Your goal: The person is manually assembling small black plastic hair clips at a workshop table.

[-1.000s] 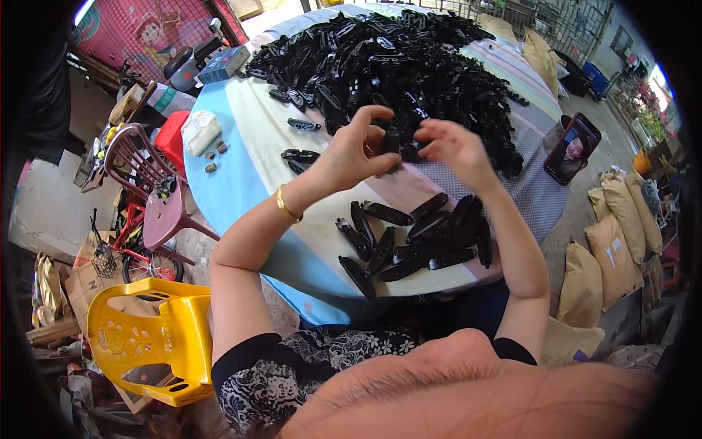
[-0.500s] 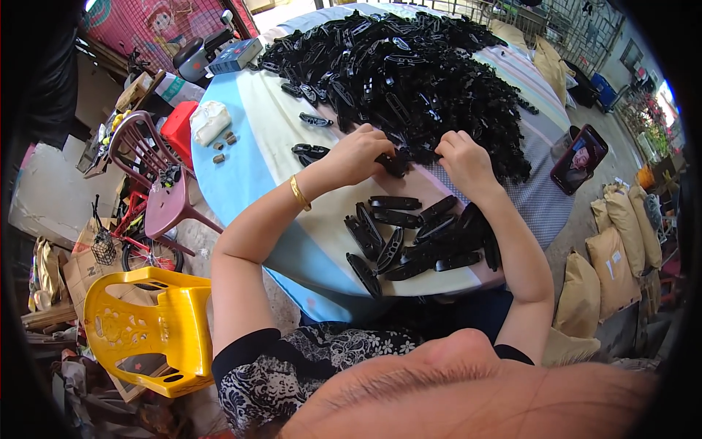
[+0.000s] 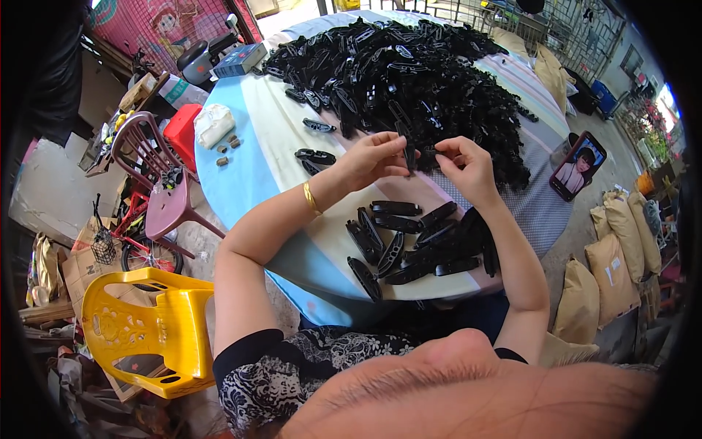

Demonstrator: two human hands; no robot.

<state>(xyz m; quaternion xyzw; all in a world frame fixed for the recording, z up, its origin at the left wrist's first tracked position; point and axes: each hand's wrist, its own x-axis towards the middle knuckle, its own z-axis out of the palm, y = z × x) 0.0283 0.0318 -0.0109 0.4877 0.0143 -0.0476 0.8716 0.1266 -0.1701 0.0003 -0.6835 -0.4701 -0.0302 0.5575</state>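
Note:
Near the front edge of the big heap of black plastic parts (image 3: 446,88), my left hand (image 3: 376,157) pinches a narrow, oblong black plastic piece (image 3: 409,151) that stands roughly upright. My right hand (image 3: 468,170) is just to its right, thumb and forefinger pinched on a small black part (image 3: 431,151), too small to name. A gap separates the two hands. Closer to me lies a looser group of finished-looking oblong black pieces (image 3: 392,252), some with oval holes. My right forearm passes over the right side of that group.
A round table with a striped cloth (image 3: 241,168) bears it all. At its left lie a white plastic bag (image 3: 213,126) and small brown cylinders (image 3: 223,161); a blue box (image 3: 240,60) is behind. A phone (image 3: 579,166) leans at the right. A yellow chair (image 3: 189,329) stands to my left.
My left hand has turned and lifted its black piece from lying low to nearly upright. My right hand has drawn slightly toward me, its pinch now showing a small black part.

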